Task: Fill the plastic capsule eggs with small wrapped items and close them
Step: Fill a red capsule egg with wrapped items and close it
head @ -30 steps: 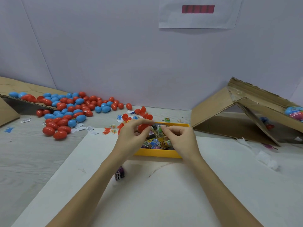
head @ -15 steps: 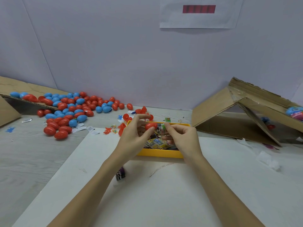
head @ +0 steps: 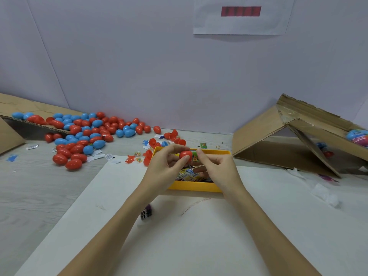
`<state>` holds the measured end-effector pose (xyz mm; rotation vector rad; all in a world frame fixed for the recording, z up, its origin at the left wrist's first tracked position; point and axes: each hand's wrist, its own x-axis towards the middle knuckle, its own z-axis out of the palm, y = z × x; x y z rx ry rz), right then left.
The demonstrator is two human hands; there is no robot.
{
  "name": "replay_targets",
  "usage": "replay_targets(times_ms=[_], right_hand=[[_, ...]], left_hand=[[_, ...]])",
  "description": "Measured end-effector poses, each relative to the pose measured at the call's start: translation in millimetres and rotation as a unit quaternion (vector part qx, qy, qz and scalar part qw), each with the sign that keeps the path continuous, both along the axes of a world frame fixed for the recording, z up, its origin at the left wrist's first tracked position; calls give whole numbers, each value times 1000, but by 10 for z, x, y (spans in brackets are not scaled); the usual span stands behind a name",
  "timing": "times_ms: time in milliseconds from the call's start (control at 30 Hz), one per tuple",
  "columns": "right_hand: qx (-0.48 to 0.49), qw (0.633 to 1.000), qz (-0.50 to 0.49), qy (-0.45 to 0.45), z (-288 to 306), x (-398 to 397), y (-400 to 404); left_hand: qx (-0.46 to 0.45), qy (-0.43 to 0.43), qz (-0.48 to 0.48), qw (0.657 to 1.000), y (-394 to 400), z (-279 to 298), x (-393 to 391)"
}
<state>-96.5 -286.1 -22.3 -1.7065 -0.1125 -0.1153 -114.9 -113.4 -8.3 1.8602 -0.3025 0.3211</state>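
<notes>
My left hand pinches a red egg half above the yellow tray. My right hand pinches a small green wrapped item right against the open side of that half. Both hands hover over the tray, which holds several small wrapped packets. A heap of closed red and blue eggs lies at the back left. Loose red halves lie just behind the tray.
A white sheet covers the near table. A folded cardboard box stands at the right with coloured eggs on it. Another cardboard piece lies far left. A small dark packet sits under my left forearm.
Both hands lifted a little from the tray. The red egg half came up into plain view in my left hand, and my right hand brought the green item against it.
</notes>
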Motion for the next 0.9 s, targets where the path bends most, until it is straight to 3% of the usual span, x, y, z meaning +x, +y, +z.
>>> replay_targets(times_ms=[433, 900], right_hand=[[-28, 993, 0, -113, -31, -13, 22], [-26, 993, -13, -117, -26, -20, 29]], left_hand=[[-17, -4, 23, 1000, 19, -27, 29], [-17, -1, 22, 1000, 18, -23, 32]])
